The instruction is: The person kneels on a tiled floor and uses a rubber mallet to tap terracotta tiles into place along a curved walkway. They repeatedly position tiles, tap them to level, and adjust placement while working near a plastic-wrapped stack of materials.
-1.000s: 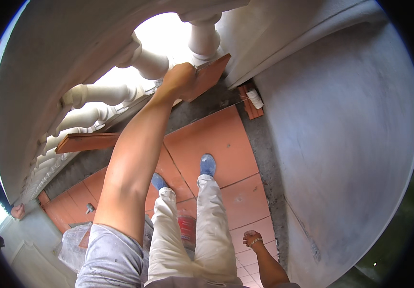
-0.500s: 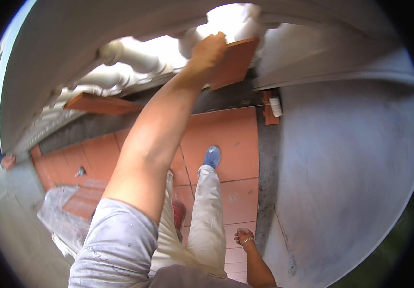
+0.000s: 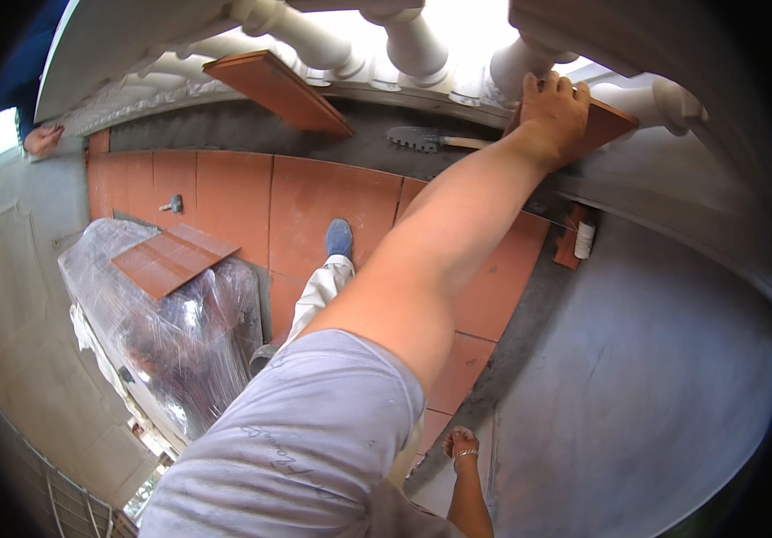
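My left hand reaches far out and grips the upper edge of a terracotta tile, which stands tilted near the balusters at upper right. Just left of it, a notched trowel lies on the grey mortar strip, its handle pointing toward the tile. Another terracotta tile leans against the balusters further left. Low in the view, my right hand, with a bracelet at the wrist, hangs with curled fingers; whether anything is inside cannot be seen.
White balusters line the far side. Laid terracotta tiles cover the floor, with a small grey tool. A plastic-wrapped stack carries loose tiles. A white string spool sits by the right wall. Another person's hand shows far left.
My left hand has carried the tile rightward along the balusters. The view has shifted, bringing the trowel and more of the wrapped stack into sight. My right hand still hangs with curled fingers.
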### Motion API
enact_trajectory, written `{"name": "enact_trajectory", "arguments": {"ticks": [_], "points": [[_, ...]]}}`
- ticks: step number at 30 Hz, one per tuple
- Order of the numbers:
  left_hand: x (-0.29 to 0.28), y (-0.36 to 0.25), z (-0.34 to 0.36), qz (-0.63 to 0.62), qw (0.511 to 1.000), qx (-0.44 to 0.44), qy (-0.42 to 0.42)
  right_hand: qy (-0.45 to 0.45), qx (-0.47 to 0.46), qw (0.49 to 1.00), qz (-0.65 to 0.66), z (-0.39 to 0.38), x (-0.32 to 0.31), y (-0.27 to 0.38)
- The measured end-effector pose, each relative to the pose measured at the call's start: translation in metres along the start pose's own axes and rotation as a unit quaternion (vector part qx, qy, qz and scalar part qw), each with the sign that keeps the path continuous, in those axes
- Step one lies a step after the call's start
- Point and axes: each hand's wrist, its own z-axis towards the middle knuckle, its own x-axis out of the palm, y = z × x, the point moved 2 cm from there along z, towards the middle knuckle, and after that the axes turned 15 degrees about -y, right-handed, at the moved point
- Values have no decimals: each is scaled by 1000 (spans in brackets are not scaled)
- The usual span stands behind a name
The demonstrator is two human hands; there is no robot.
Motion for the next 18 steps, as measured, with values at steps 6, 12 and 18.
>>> {"name": "enact_trajectory", "arguments": {"ticks": [6,12,18], "points": [[-24,3,-79,-29,996,-25,-79,-5,-18,999,-29,-11,-3,28],[-98,98,-276,-14,913,-306,271,-8,-65,996,-58,-19,-18,72],[-252,192,-446,120,747,-547,359,-22,-150,982,-113,-23,-54,128]]}}
